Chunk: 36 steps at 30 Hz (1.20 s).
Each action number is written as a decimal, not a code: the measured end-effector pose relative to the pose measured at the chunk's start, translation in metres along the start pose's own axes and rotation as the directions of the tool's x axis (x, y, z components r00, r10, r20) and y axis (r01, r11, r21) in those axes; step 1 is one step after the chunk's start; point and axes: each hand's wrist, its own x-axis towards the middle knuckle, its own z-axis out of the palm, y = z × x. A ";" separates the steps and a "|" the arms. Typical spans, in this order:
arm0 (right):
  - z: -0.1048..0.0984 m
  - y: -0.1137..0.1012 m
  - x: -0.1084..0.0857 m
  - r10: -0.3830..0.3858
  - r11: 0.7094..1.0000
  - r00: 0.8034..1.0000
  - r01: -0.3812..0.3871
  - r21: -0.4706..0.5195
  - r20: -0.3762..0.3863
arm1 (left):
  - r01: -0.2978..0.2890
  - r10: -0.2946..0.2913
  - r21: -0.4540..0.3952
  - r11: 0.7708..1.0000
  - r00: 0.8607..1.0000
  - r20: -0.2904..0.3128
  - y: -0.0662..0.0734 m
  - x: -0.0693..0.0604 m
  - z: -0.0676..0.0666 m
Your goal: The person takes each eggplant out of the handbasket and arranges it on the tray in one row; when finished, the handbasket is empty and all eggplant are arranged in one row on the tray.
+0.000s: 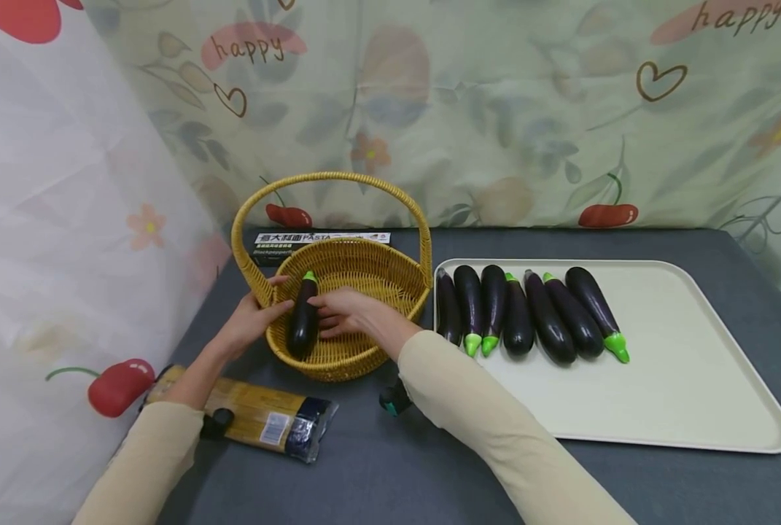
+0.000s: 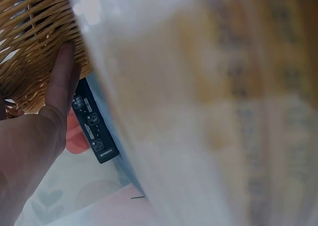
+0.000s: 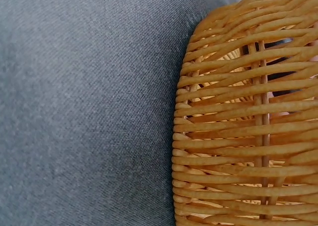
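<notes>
A yellow wicker basket (image 1: 347,370) with a tall hoop handle stands left of centre. Against its left inner wall leans a dark purple eggplant (image 1: 302,321), green tip up. My right hand (image 1: 344,312) reaches into the basket and holds the eggplant from its right side, thumb on it; the undersides of the fingers are hidden. On the basket's left wall is my left hand (image 1: 249,324), thumb over the rim beside the eggplant, fingers along the outer weave (image 2: 42,42). Through the wicker (image 3: 248,136) in the right wrist view, dark patches show.
Several eggplants (image 1: 550,328) lie in a row on a cream tray (image 1: 698,350) at the right. A clear bag of pasta (image 1: 252,412) lies under the left forearm. A black pasta box (image 1: 272,255) sits behind the basket, before a printed curtain (image 1: 495,109).
</notes>
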 end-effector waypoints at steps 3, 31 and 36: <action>0.001 -0.001 0.001 -0.004 1.000 1.000 0.004 -0.007 -0.004 | -0.002 0.002 0.002 1.000 1.000 -0.004 0.000 0.000 0.000; -0.019 -0.008 -0.009 -0.033 0.968 0.998 0.046 -0.247 0.058 | -0.004 0.005 -0.038 0.999 1.000 0.011 0.000 0.001 0.000; -0.038 -0.018 -0.017 -0.031 0.969 0.995 0.053 -0.240 0.095 | 0.003 -0.003 -0.037 0.999 1.000 0.011 -0.002 0.000 0.000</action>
